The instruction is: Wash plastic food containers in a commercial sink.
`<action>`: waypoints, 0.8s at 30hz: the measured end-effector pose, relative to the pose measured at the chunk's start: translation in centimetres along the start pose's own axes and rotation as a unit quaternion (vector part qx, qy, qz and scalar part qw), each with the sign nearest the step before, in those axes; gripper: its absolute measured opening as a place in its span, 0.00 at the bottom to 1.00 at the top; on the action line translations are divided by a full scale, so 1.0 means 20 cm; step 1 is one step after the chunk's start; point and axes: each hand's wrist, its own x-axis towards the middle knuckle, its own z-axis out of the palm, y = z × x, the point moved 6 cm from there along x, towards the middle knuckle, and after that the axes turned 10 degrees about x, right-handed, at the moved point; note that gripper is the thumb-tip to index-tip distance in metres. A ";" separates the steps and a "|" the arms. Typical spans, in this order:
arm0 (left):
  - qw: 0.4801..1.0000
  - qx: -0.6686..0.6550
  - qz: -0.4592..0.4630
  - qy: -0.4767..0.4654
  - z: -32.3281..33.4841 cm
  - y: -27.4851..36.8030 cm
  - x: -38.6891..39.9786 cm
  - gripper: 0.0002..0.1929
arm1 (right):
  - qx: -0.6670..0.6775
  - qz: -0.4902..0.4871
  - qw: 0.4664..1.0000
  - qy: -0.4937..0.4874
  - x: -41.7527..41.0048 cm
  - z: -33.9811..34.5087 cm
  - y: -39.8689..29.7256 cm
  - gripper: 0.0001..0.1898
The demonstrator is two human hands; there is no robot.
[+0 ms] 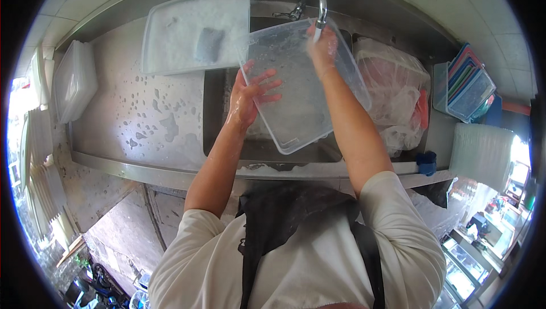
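A clear plastic lid or shallow tray [298, 91] is tilted over the left sink basin. Its left rim rests against my left hand [252, 91], the fingers spread and the thumb side against the plastic. At its upper edge my right hand [323, 46] is under the running chrome faucet [321, 8], with water falling over it; its fingers are partly hidden by water and plastic. Up and to the left, a clear plastic container [147, 40] holds white suds and a grey-blue sponge or cloth [210, 44]. It overlaps the basin's corner.
Stacked clear lids [76, 81] stand at the counter's left end. The right basin holds plastic bags [392, 96] with reddish contents. Beyond it are a bin of colored lids [465, 83], a stack of translucent trays [482, 151] and a blue scrubber [426, 163] on the front ledge.
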 end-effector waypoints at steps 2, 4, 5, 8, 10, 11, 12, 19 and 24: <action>0.997 0.021 0.010 -0.068 0.07 0.02 0.00 0.43 | -0.317 -0.233 0.914 0.096 0.00 -0.07 -0.11 0.12; 0.998 0.026 0.027 -0.053 0.03 0.02 -0.01 0.44 | -0.327 -0.177 0.926 -0.071 -0.19 0.20 -0.19 0.14; 0.997 0.030 0.043 -0.058 0.07 0.02 0.02 0.44 | -0.294 -0.299 0.900 -0.119 -0.31 0.30 -0.20 0.16; 0.996 0.015 0.060 -0.064 0.01 -0.01 0.09 0.43 | -0.263 -0.440 0.830 -0.222 -0.48 0.35 -0.29 0.19; 0.997 0.015 0.030 -0.066 0.03 -0.01 0.07 0.44 | -0.330 -0.413 0.815 -0.239 -0.43 0.22 -0.26 0.22; 0.998 0.015 0.003 -0.067 0.03 -0.02 0.07 0.45 | -0.384 -0.362 0.825 -0.202 -0.35 0.09 -0.21 0.24; 0.997 0.014 0.003 -0.070 0.02 -0.01 0.07 0.45 | -0.473 -0.361 0.793 -0.129 -0.27 -0.06 -0.19 0.26; 0.984 -0.050 0.001 -0.172 0.02 -0.03 0.21 0.42 | -0.333 -0.152 0.930 0.001 -0.25 -0.94 -0.31 0.26; 0.987 -0.104 -0.057 -0.110 0.11 -0.38 0.34 0.36 | 0.063 0.164 0.978 -0.112 -0.47 -1.06 -0.39 0.28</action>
